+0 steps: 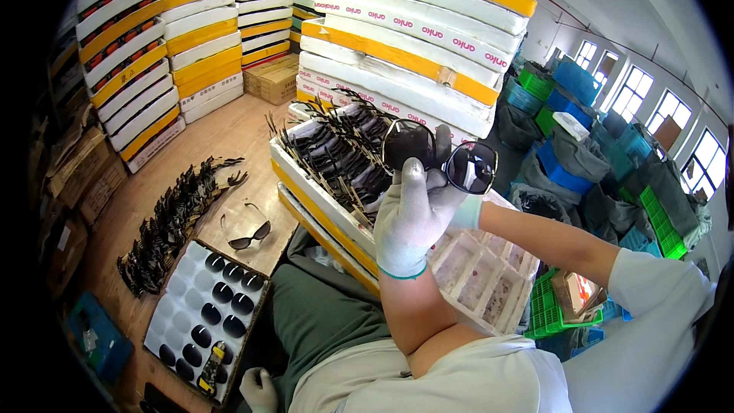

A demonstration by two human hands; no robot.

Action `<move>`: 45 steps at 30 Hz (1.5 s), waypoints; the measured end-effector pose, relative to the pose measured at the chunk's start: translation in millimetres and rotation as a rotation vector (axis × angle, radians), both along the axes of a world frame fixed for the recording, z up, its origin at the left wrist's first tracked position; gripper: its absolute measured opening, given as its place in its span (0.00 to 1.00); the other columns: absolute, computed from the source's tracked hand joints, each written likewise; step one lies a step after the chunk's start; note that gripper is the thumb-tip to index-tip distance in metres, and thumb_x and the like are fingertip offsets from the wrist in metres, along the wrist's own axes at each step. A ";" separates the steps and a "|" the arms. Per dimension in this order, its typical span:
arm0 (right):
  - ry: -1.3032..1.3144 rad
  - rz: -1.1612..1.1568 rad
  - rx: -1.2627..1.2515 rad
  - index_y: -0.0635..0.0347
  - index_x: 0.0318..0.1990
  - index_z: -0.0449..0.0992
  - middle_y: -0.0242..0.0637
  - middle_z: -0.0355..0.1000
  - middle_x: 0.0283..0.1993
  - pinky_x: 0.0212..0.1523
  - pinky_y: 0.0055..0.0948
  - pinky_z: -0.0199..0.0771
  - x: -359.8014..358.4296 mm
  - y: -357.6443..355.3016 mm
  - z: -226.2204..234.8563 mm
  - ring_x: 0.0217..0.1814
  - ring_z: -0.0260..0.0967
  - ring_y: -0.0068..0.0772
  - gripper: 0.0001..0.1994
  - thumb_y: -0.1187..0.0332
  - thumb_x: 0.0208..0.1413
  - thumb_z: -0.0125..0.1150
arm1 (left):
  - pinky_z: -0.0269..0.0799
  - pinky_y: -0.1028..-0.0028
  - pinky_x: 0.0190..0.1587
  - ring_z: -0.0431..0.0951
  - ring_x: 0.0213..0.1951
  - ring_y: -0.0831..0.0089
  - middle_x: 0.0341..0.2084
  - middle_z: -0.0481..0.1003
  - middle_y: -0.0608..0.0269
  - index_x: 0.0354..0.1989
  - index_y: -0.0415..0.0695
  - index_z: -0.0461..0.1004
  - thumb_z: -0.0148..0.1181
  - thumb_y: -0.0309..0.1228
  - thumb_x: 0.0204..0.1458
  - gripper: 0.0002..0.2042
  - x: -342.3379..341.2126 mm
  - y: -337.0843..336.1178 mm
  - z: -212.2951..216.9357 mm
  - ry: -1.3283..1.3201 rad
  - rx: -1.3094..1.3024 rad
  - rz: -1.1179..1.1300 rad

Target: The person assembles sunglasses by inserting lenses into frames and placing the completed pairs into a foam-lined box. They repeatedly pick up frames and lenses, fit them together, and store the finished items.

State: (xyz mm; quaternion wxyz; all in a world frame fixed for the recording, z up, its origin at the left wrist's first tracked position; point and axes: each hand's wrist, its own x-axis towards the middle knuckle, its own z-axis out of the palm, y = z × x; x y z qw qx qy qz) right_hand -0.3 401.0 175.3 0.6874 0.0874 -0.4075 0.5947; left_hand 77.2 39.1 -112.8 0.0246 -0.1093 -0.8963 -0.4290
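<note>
Dark sunglasses [409, 145] clamped in the gloved left hand [410, 218]

The left hand, in a white glove with a teal hem, pinches the sunglasses near the bridge, thumb lying on the side toward the wearer. The sunglasses hang in the air in front of the body, both dark lenses showing. The right hand [466, 213], also gloved, reaches in from the right and is mostly hidden behind the left one; whether its fingers are apart or together cannot be told.

Below the hands, beside the green trousers [329, 298], lies a white compartmented tray [485, 285]. To the left, a shallow tray [174, 327] with round hollows carries rows of dark lenses [211, 313], and a yellow-and-black object [212, 369] lies across its near end.

Just past that tray, a second pair of sunglasses [251, 239] rests on the wooden bench [206, 134] with its arms spread. Beside it runs a long heap of dark frames [172, 226]. A white foam box [325, 210] filled with more frames stands just beyond the hands.

Farther back rise stacked white boxes [413, 23] with yellow bands, and a brown carton [271, 79]. Away to the right are blue and green crates [661, 222], then bright windows [634, 92].
</note>
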 end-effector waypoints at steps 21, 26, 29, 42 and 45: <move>-0.127 0.057 0.080 0.61 0.68 0.58 0.50 0.68 0.59 0.59 0.46 0.75 -1.6 0.7 -0.3 0.58 0.72 0.42 0.28 0.82 0.59 0.47 | 0.75 0.57 0.38 0.80 0.33 0.48 0.29 0.79 0.46 0.32 0.37 0.78 0.61 0.31 0.52 0.08 -5.7 -0.3 -28.3 -0.046 0.053 0.077; -0.802 0.406 0.126 0.67 0.53 0.71 0.39 0.77 0.45 0.43 0.31 0.80 -8.0 -34.2 -21.7 0.38 0.77 0.29 0.12 0.79 0.63 0.52 | 0.76 0.60 0.40 0.81 0.35 0.50 0.30 0.79 0.46 0.34 0.36 0.79 0.61 0.31 0.53 0.09 -8.2 -2.0 -24.2 -0.083 0.032 0.089; -1.310 0.260 0.913 0.61 0.54 0.71 0.50 0.78 0.34 0.38 0.42 0.78 -32.4 -56.3 -56.3 0.35 0.78 0.53 0.13 0.69 0.64 0.56 | 0.76 0.60 0.40 0.81 0.35 0.51 0.30 0.79 0.46 0.34 0.37 0.79 0.62 0.31 0.53 0.09 -6.9 -1.8 -16.2 -0.141 0.072 0.126; -1.343 -0.050 1.678 0.57 0.42 0.75 0.43 0.76 0.43 0.43 0.45 0.77 -168.9 -73.3 -195.7 0.42 0.77 0.49 0.11 0.71 0.50 0.58 | 0.77 0.59 0.38 0.82 0.33 0.50 0.30 0.80 0.47 0.36 0.39 0.81 0.62 0.35 0.55 0.11 -25.1 2.4 -20.2 -0.243 0.101 0.179; -1.313 -0.129 1.839 0.58 0.44 0.75 0.42 0.76 0.47 0.50 0.43 0.74 -204.0 -59.9 -226.6 0.48 0.76 0.46 0.12 0.70 0.51 0.57 | 0.78 0.60 0.40 0.82 0.34 0.50 0.30 0.80 0.46 0.36 0.39 0.81 0.61 0.37 0.56 0.12 -31.6 6.5 -10.9 -0.319 0.079 0.195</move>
